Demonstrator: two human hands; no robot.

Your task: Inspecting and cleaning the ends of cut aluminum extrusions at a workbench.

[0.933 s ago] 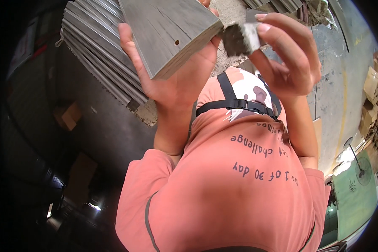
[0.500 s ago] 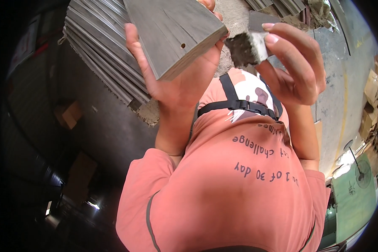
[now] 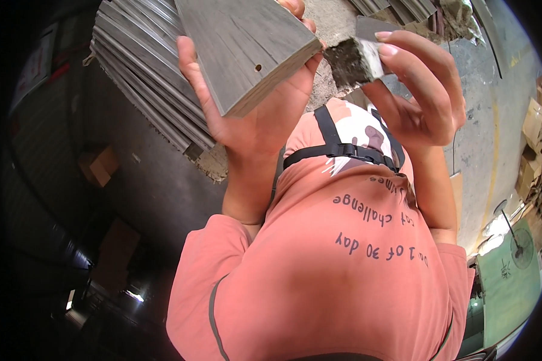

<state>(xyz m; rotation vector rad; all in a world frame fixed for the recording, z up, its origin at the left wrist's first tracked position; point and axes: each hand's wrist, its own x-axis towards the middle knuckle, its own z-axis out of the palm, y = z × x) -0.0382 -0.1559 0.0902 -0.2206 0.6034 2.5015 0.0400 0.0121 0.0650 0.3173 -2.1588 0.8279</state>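
A grey board point(image 3: 241, 54) with a wood-like grain and one small hole near its end rests in my left hand point(image 3: 262, 123). My thumb lies along its left edge and the other fingers curl round the far right edge. Pinched between the thumb and fingers of my right hand point(image 3: 424, 90) is a small squarish block point(image 3: 350, 63), its facing side dark and rough, its side by the fingers whitish. The block is held close beside the board's right corner; whether the two touch I cannot tell.
A stack of long grey ribbed strips point(image 3: 156, 78) lies at the upper left, and more strips point(image 3: 412, 9) at the top right. A cardboard box point(image 3: 99, 165) stands on the floor at left. Cartons point(image 3: 530, 153) and a fan point(image 3: 518, 248) are at the right.
The small block has tipped and risen slightly in my right hand, nearer the board's corner. The board has shifted a little to the left. Both holds stay the same.
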